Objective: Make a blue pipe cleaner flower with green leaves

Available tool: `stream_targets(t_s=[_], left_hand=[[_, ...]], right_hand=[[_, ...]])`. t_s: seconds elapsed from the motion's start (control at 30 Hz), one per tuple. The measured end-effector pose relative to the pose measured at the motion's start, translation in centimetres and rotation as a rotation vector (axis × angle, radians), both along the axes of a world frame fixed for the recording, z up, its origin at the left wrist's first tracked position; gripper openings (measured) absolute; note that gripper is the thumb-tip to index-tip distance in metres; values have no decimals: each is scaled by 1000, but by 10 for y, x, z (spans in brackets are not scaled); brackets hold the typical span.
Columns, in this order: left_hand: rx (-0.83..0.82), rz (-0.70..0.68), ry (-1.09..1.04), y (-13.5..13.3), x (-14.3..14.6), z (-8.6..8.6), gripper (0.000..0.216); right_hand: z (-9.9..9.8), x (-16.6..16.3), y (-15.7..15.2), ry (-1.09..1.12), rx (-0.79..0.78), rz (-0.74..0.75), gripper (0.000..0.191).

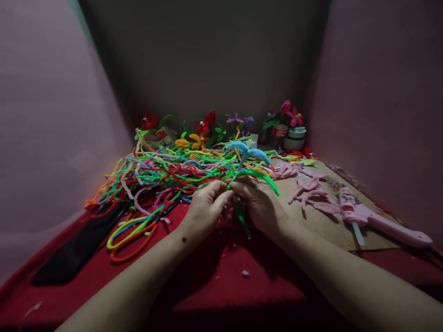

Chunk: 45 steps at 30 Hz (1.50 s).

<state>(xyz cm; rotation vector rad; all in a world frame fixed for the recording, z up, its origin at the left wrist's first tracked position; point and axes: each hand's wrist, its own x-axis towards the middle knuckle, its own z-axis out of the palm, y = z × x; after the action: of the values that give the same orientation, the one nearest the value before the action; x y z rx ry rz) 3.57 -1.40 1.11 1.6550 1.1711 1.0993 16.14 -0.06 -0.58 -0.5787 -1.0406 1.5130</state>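
Between my two hands stands a pipe-cleaner flower (246, 154) with light blue petals and bright green leaves. My left hand (211, 203) is closed, its thumb and fingers pinching the green stem from the left. From the right, my right hand (258, 203) also pinches the stem, just below the upper leaf (263, 177). A second green leaf (241, 219) hangs down under the fingers. The part of the stem inside the fingertips is hidden. Behind the hands spreads a large tangle of colourful pipe cleaners (180, 168).
At right, a pink hot glue gun (377, 221) and pink pipe-cleaner pieces (313, 191) lie on cardboard (321, 235). Scissors (165, 212) and a long black object (78, 246) lie at left. Finished flowers (204, 127) and a lidded jar (295, 138) stand at the back.
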Motion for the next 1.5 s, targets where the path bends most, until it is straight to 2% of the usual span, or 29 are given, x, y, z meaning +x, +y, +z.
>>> stream_targets(t_s=[0.1,0.17,0.23,0.3,0.4,0.53,0.73,1.0,1.13,1.33,1.5], left_hand=[[279,166,291,-1,-1,-6,10],[426,212,461,-1,-3,-9,8],[507,215,568,-1,-4,-11,9],[531,209,581,-1,-5,-12,10],[454,197,449,-2,-5,-10,12],[240,141,202,-3,-2,-3,16],[-70,25,-112,0,-4,6,17],[-255,-118,-320,5,-9,2,19],[-294,-182,-362,6,-9,4,21],[-336,-196,-434,5,-9,5,19],[-402,-261,-494,6,-11,5,14]], right_hand=[[-2,-2,2,50,-12,-54,11],[-6,-2,3,21,9,-75,11],[-10,-2,4,-17,35,-83,11],[-12,-2,4,-54,67,-81,11],[-7,-1,2,-134,119,-112,11],[6,2,-5,-252,168,-181,21],[2,1,-3,-189,129,-51,21],[-7,2,4,-128,59,-24,14],[-8,1,7,-61,11,-19,9],[-3,1,8,62,-118,98,9],[-4,3,9,80,-106,104,10]])
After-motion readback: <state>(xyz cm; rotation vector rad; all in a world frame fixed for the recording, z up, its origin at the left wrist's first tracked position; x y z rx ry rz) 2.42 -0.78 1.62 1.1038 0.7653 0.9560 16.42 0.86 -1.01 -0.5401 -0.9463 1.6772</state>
